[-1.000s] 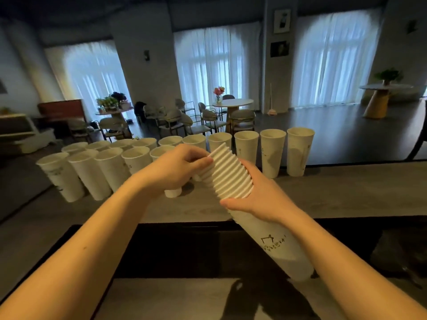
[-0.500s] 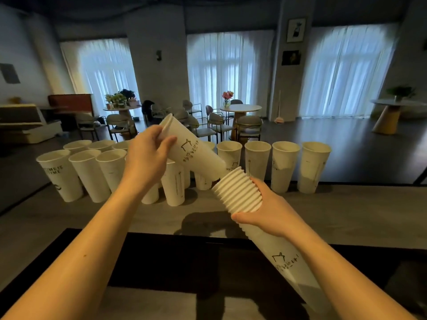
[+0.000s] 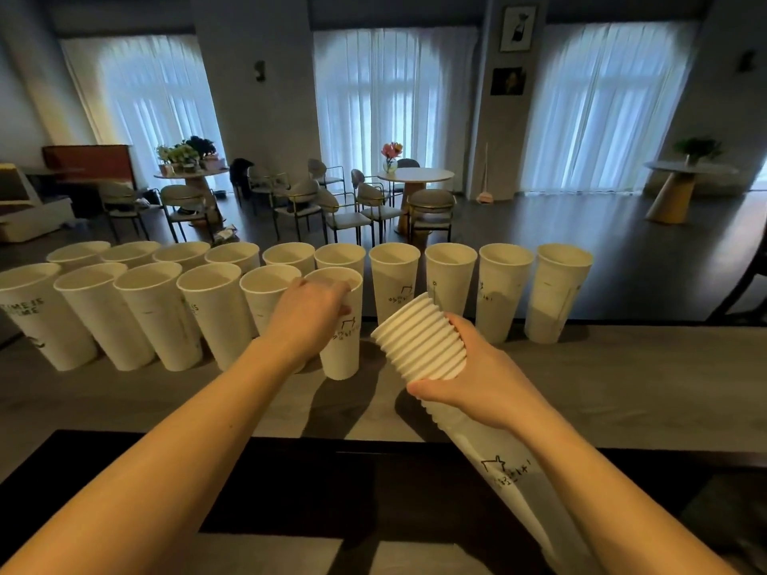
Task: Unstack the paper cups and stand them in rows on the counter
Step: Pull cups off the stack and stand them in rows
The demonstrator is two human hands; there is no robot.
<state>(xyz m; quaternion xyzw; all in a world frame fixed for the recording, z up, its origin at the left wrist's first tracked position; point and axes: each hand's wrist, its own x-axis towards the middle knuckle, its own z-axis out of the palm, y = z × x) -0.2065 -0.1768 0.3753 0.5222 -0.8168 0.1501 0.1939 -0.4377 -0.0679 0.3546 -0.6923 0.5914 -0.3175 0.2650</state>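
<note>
Nearest the person, the right hand (image 3: 485,379) is wrapped around a slanted stack of nested white paper cups (image 3: 423,342), fingers curled over its ribbed upper rims; the stack's open mouth points toward ten o'clock and its printed bottom end runs down toward five o'clock past the dark front edge of the grey stone-look worktop (image 3: 602,379). Just beside it, toward nine o'clock, the left hand (image 3: 307,321) grips a single tall white paper cup with black printed lettering (image 3: 342,342) near its rim, thumb and fingers closed around the wall; the cup is upright, and its base looks to be on the worktop, though contact is hard to judge. That cup sits at the three o'clock end of the nearer row of white paper cups (image 3: 157,317), which stretches away toward nine o'clock, the cups nearly touching. Behind it, along the far edge of the worktop, stands the farther row of white paper cups (image 3: 504,292), reaching from nine o'clock well past the right hand toward two o'clock. Beyond the worktop, round café tables with chairs (image 3: 415,188) stand before tall windows with sheer white curtains (image 3: 394,101).
</note>
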